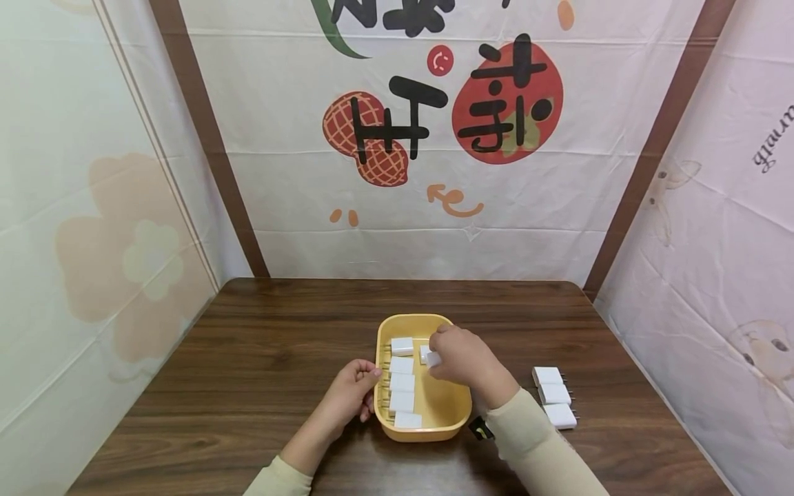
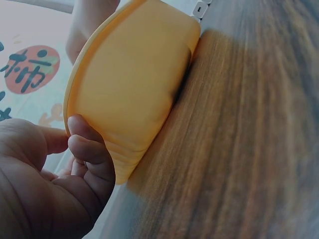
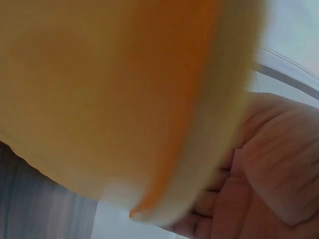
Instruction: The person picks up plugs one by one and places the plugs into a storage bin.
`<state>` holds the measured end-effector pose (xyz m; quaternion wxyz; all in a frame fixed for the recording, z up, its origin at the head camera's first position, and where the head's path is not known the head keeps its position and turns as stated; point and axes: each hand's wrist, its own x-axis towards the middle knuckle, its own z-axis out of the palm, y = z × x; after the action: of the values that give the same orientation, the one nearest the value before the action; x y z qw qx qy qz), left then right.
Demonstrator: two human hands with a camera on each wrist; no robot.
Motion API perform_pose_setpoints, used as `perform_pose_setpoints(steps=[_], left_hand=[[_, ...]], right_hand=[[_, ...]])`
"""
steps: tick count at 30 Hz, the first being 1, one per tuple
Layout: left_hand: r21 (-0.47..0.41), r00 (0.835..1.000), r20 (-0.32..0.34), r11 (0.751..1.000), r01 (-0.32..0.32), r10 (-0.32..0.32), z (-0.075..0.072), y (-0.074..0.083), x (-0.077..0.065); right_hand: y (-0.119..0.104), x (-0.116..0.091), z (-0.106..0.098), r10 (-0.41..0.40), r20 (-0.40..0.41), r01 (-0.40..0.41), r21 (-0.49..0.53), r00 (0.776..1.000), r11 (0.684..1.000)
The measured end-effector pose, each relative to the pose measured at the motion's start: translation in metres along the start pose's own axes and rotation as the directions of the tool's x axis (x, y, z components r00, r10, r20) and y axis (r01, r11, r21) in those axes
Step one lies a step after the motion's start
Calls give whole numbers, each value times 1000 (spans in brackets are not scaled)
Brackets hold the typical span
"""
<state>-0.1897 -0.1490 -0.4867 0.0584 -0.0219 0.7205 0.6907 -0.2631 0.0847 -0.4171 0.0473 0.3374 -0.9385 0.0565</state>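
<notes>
A yellow plastic box (image 1: 414, 435) stands on the table. My left hand (image 1: 350, 393) pinches its left rim between thumb and fingers, as the left wrist view shows closely with the box's outer wall (image 2: 129, 69). Along the box's left side lie several white charger plugs (image 1: 402, 383) in a column, prongs to the left. My right hand (image 1: 468, 362) reaches over the right rim and holds a white charger plug (image 1: 433, 359) just beside another white plug (image 1: 424, 352). In the right wrist view the box wall (image 3: 99, 99) hides the fingertips of that hand (image 3: 274, 164).
Three more white charger plugs (image 1: 555, 395) lie in a column on the wooden table (image 1: 279, 331), right of the box, prongs to the right. A small black tag (image 1: 480, 428) lies by the right forearm. Printed cloth walls (image 1: 397, 241) stand behind and beside the table.
</notes>
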Motion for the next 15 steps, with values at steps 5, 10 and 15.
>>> perform_pose_setpoints(steps=[5, 10, 15], left_hand=[[6, 1000, -5, 1000, 1, -1, 0, -1, 0], [7, 1000, -4, 1000, -1, 1, -1, -3, 1], [7, 1000, -1, 1000, -5, 5, -1, -2, 0]], right_hand=[[-3, 3, 7, 1, 7, -1, -5, 1000, 1000], [-3, 4, 14, -8, -4, 8, -13, 1000, 1000], [-1, 6, 21, -19, -19, 19, -20, 1000, 1000]])
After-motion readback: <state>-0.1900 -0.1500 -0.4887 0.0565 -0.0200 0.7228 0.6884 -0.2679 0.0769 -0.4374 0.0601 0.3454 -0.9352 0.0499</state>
